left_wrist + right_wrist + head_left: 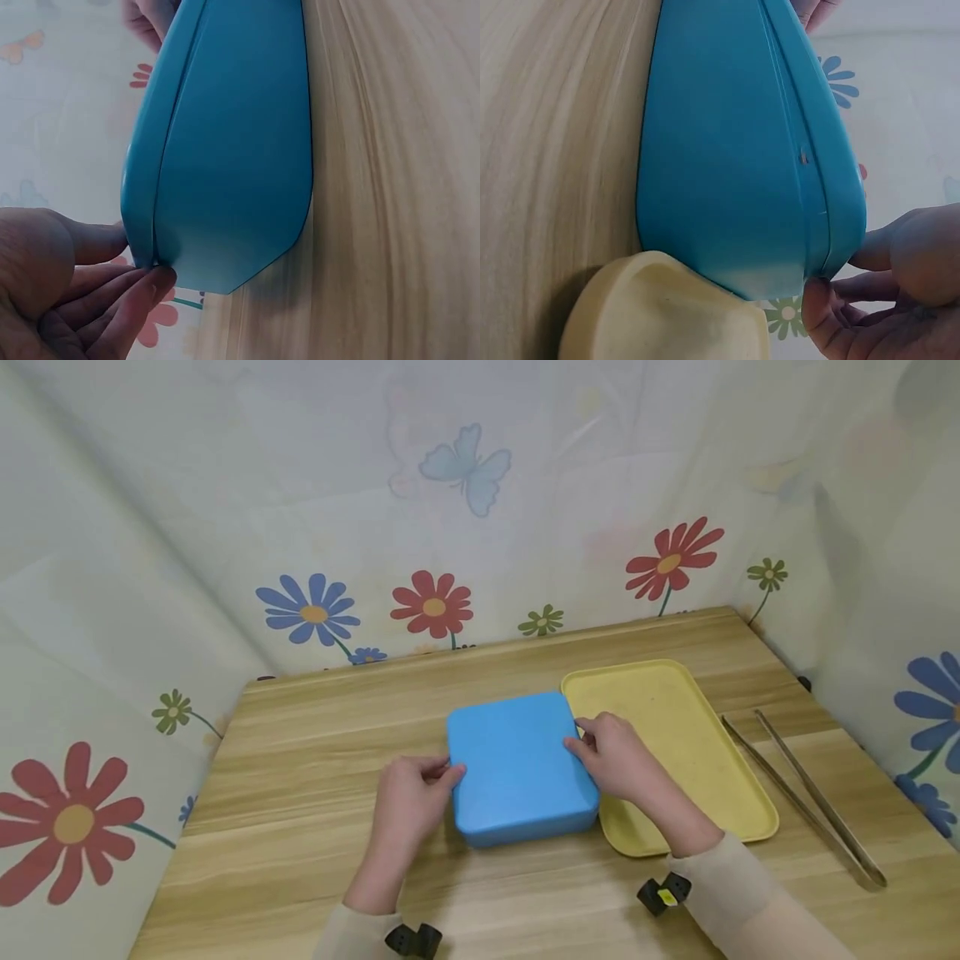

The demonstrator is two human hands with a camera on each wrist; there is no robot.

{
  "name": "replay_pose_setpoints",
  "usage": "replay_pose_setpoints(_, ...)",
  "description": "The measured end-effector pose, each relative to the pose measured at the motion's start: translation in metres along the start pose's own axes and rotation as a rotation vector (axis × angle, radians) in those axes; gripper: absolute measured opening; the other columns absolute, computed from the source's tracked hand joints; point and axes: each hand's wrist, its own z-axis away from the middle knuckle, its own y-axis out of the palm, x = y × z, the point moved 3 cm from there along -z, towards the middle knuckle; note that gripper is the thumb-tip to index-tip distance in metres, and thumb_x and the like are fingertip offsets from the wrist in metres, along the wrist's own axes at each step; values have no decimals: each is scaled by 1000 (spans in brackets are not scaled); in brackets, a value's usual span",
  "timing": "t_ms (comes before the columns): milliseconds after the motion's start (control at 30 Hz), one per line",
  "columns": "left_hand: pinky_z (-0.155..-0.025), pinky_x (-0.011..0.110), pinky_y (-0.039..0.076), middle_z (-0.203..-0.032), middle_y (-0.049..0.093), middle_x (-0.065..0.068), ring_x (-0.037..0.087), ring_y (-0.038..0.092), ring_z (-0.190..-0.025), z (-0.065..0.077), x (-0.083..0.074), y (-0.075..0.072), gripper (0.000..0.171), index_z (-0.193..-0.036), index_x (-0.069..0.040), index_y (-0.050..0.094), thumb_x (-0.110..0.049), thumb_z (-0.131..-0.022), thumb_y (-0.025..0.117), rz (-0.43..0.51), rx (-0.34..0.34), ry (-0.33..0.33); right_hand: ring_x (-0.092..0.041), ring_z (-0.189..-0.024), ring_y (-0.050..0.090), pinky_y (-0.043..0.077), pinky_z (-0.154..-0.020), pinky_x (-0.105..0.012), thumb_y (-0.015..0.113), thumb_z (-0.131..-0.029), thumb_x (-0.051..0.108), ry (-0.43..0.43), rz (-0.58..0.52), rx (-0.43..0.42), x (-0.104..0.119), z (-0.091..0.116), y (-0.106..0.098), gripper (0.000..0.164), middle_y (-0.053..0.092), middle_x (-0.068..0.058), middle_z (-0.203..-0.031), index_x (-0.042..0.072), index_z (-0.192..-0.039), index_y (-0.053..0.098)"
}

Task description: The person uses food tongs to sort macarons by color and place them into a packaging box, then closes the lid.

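A blue rectangular box (232, 150) stands on the wooden table, capped by a blue lid (517, 760). At its left edge my left hand (408, 802) pinches the lid, thumb on top and curled fingers at the seam below the rim. On the opposite side my right hand (618, 756) grips the lid edge the same way, thumb above and fingertips under the rim. Both wrist views show the lid's rim lying along the box wall, with a thin seam between them. What the box holds is hidden.
A yellow tray (675, 735) lies right of the box, its near-left edge close against the box. Farther right, metal tongs (806, 810) rest on the wooden table (315, 777). Flower-patterned curtains (300, 477) hang behind the table and at both sides.
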Motion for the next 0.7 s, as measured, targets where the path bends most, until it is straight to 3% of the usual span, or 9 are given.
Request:
replay_pose_setpoints(133,-78,40,62,-102,79,5,18,75,-94,-7,1,1,36,-118,-2,81,-31,-97,82,-9,41,-32,-21,-68,50,43,-61,-32,61,-110,18,38,-33,20,-7,-3,1,42,52,-9,-77,-16,-135,63)
replay_pose_setpoints(267,-81,42,60,-100,79,5,19,73,-93,-14,6,3,38,-115,-3,82,-37,-99,78,-7,105,-87,-16,-54,45,39,-53,-30,59,-111,20,40,-51,29,-13,-5,2,29,44,-1,-60,1,-98,76)
replay_pose_setpoints(367,-76,39,58,-89,78,3,18,71,-85,-18,8,3,34,-110,-4,84,-36,-99,78,-3,129,-97,-13,-50,39,35,-50,-28,60,-111,23,42,-54,34,-15,-6,2,42,38,3,-55,9,-71,66)
replay_pose_setpoints(467,-69,36,55,-79,76,1,17,69,-77,-19,9,3,31,-105,-4,85,-34,-99,78,0,134,-94,-12,-48,35,31,-49,-27,63,-109,26,72,-83,32,-18,-6,2,47,35,5,-52,11,-65,66)
replay_pose_setpoints(700,-64,33,52,-75,75,0,15,65,-70,-18,12,1,27,-93,-8,87,-33,-98,79,14,157,-92,-12,-47,33,28,-49,-26,66,-107,29,106,-115,39,-23,-4,2,42,39,6,-49,11,-70,76)
